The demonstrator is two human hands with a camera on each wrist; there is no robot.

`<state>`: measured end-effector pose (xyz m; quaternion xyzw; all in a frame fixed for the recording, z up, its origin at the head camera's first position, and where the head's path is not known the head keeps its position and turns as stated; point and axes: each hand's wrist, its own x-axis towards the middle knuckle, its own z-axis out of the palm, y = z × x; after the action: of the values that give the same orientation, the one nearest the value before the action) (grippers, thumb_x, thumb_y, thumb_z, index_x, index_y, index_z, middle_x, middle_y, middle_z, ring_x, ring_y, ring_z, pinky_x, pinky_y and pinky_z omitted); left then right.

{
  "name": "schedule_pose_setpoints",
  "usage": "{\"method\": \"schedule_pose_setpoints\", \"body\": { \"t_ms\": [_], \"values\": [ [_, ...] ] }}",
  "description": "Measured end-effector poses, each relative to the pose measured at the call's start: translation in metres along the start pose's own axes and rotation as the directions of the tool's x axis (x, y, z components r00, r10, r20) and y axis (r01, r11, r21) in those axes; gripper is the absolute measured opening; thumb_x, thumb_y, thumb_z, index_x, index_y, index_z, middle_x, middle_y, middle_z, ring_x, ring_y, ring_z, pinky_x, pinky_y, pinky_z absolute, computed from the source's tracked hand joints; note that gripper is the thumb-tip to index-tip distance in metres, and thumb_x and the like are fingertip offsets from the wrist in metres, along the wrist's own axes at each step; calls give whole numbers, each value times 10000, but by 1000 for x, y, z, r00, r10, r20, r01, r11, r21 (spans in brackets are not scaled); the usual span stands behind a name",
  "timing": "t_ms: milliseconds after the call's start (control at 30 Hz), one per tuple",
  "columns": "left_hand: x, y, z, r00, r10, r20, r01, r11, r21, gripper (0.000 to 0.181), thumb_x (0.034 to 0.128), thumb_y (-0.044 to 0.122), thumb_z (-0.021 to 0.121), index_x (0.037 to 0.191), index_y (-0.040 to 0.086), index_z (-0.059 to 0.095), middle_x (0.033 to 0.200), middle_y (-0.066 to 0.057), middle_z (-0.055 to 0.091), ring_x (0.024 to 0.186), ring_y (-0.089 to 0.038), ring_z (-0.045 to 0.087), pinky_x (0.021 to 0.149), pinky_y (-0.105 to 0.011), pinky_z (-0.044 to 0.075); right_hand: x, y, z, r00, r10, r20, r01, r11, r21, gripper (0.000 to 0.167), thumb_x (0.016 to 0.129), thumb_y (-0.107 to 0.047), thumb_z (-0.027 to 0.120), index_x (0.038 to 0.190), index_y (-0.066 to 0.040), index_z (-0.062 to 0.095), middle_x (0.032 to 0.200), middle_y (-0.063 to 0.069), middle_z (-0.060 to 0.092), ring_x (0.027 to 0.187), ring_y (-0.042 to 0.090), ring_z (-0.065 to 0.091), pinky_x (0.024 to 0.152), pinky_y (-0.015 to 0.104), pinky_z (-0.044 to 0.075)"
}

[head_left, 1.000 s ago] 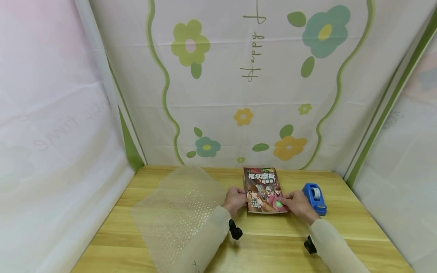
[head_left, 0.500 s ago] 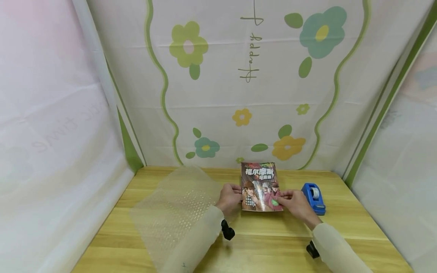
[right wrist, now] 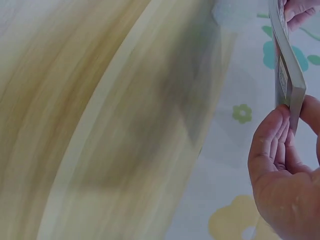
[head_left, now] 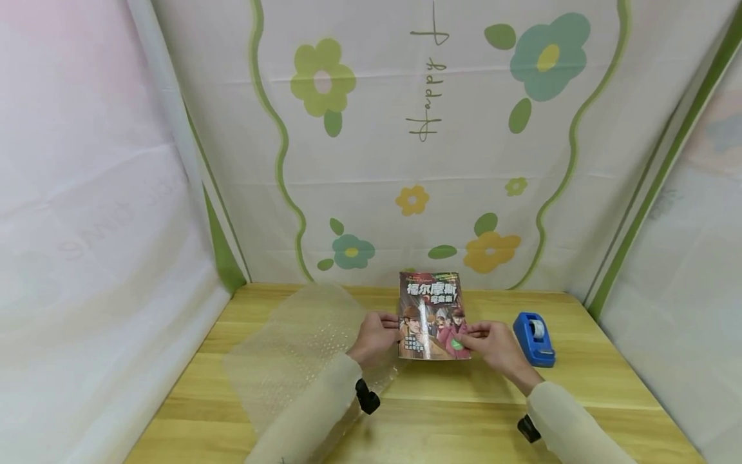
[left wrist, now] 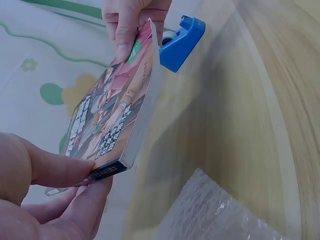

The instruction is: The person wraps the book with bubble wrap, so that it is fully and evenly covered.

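Note:
A paperback book (head_left: 431,309) with a dark illustrated cover is held up off the table between both hands. My left hand (head_left: 375,336) pinches its left edge, thumb on the cover and fingers beneath, as the left wrist view shows (left wrist: 60,185). At the opposite edge, my right hand (head_left: 495,348) grips the lower right part, its thumb over the green spot. In the right wrist view, the fingers of the right hand (right wrist: 285,165) lie under the book (right wrist: 290,70). Bubble wrap (head_left: 290,348) lies flat to the left, partly hidden by the left sleeve.
A blue tape dispenser (head_left: 534,339) stands on the wooden table (head_left: 464,419), just right of the right hand. Printed fabric (head_left: 371,129) hangs behind the table's far edge, with more fabric at both sides.
Both hands have lifted the book off the table and moved it left, towards the bubble wrap. The tape dispenser has stayed in place.

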<state>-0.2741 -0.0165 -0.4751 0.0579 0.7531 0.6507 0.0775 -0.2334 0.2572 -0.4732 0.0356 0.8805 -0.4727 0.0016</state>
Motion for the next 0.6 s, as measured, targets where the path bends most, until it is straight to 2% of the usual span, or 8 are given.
{"method": "schedule_pose_setpoints", "body": {
  "t_ms": [200,433,600],
  "values": [
    [-9,3,-12,1000,22,13,-22,1000,4,323,889,-105,714,1208,-119,660,1149,-245,708,1032,-285,733,879,-362,659,-1,-7,7,999,-20,27,19,998,57,328,918,-268,844,1080,4,758,996,104,774,857,177,707,677,246,603],
    [-20,1,-27,999,41,6,-41,999,-3,333,890,-100,729,1213,-118,650,1173,-252,703,1048,-273,726,916,-318,645,-4,-17,16,998,-53,41,48,993,105,318,915,-213,846,1097,30,755,996,123,783,851,180,735,728,317,656],
    [-29,2,-38,998,55,5,-55,998,-15,337,913,-86,717,1237,-126,637,1201,-270,683,1084,-297,713,931,-341,642,-5,-24,23,996,-60,63,52,991,119,327,894,-215,864,1104,7,750,1008,113,783,870,177,734,743,304,652]
  ]
}}
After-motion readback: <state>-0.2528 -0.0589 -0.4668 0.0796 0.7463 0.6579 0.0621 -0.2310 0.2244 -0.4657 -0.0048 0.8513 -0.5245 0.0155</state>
